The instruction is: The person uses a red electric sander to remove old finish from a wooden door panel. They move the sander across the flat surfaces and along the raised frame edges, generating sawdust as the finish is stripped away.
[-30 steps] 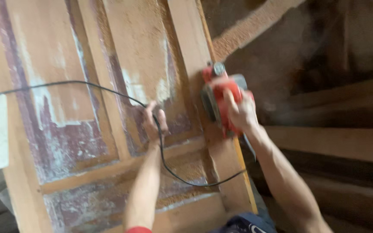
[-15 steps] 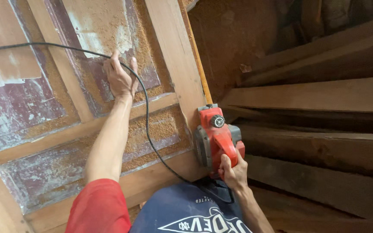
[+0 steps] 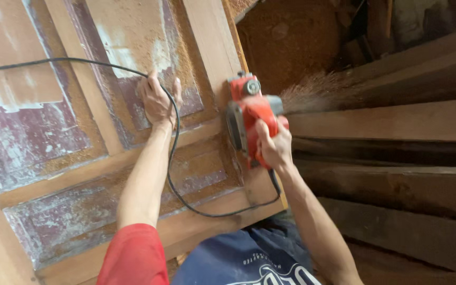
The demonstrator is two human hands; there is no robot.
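A red electric planer [image 3: 250, 112] rides on the right stile of an old panelled wooden door [image 3: 80, 158] lying flat. My right hand [image 3: 273, 146] grips the planer's handle. Wood chips spray out to the right of the tool. My left hand [image 3: 157, 98] presses flat on a door panel, fingers apart, and the black power cord [image 3: 174, 158] runs under it and loops back to the planer. Peeling maroon and white paint and sawdust cover the panels.
Long wooden planks [image 3: 397, 121] lie stacked to the right of the door. A heap of sawdust [image 3: 286, 37] fills the ground beyond the door's right edge.
The planer and my right hand have moved up along the right stile, away from me. My left hand has stayed pressed on the panel. Chips now spray to the right.
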